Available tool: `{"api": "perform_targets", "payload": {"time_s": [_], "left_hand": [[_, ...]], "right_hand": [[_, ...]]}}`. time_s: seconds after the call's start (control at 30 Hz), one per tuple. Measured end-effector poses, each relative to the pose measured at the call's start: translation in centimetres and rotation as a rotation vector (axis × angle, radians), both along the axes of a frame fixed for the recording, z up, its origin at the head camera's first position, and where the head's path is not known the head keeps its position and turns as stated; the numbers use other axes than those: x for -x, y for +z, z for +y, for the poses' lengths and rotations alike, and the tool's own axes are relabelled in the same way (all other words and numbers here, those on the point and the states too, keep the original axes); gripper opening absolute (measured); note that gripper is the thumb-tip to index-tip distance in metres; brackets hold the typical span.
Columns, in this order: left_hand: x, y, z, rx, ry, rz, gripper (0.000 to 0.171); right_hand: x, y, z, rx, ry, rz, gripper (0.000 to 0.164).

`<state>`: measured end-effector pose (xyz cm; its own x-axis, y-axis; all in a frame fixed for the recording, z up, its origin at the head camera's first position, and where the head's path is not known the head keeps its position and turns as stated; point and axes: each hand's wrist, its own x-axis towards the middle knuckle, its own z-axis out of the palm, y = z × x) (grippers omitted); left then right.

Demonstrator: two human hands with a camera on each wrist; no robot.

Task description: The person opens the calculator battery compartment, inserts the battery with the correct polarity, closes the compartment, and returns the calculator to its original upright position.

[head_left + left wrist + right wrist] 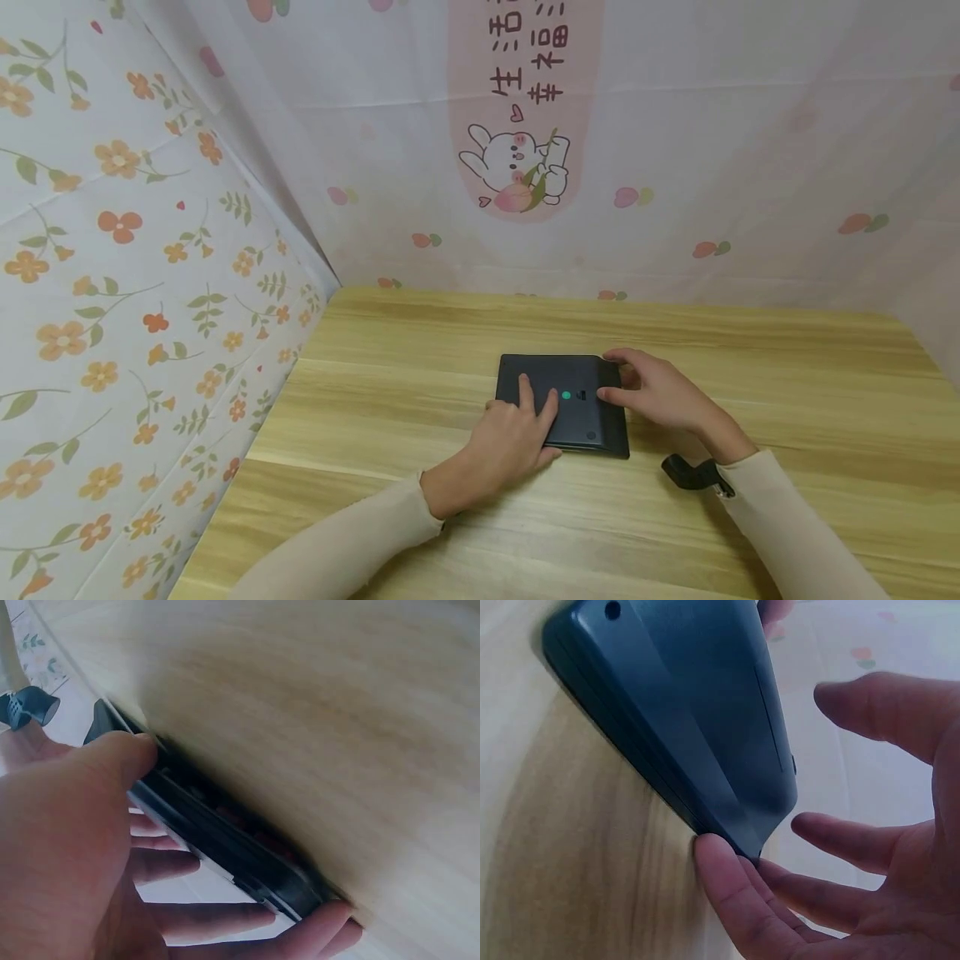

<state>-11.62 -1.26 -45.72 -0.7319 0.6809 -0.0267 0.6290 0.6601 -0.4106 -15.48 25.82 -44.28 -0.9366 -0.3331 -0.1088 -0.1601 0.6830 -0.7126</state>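
A black calculator (573,425) lies face down on the wooden table, a small green round mark on its back. My left hand (502,442) holds it from the left: fingers spread over the back, thumb at the near edge. In the left wrist view, dim reddish keys show beneath the calculator (225,847), and a fingertip bends round one corner. At the far right corner is my right hand (663,396). Its fingertips touch the corner of the calculator (675,697) in the right wrist view, while the thumb stands apart above the back.
The wooden table (360,467) reaches back to a pale curtain (675,150) with a rabbit print. A flowered cloth (150,275) hangs on the left. A black wrist camera (690,473) sticks out beside the right sleeve.
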Motion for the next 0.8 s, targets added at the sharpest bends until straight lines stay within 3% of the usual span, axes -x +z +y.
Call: {"api": "perform_targets", "payload": {"time_s": [0.23, 0.6, 0.8], "left_hand": [[0.2, 0.2, -0.1, 0.0, -0.041, 0.07, 0.079], [0.5, 0.9, -0.8, -0.072, -0.073, 0.039, 0.074], [0.4, 1.2, -1.4, -0.106, -0.105, 0.054, 0.072]], "right_hand": [[0.3, 0.2, 0.0, -0.015, 0.024, 0.002, 0.07], [0.5, 0.5, 0.4, 0.011, 0.028, -0.022, 0.065], [0.7, -0.3, 1.2, 0.105, 0.01, -0.067, 0.053]]}}
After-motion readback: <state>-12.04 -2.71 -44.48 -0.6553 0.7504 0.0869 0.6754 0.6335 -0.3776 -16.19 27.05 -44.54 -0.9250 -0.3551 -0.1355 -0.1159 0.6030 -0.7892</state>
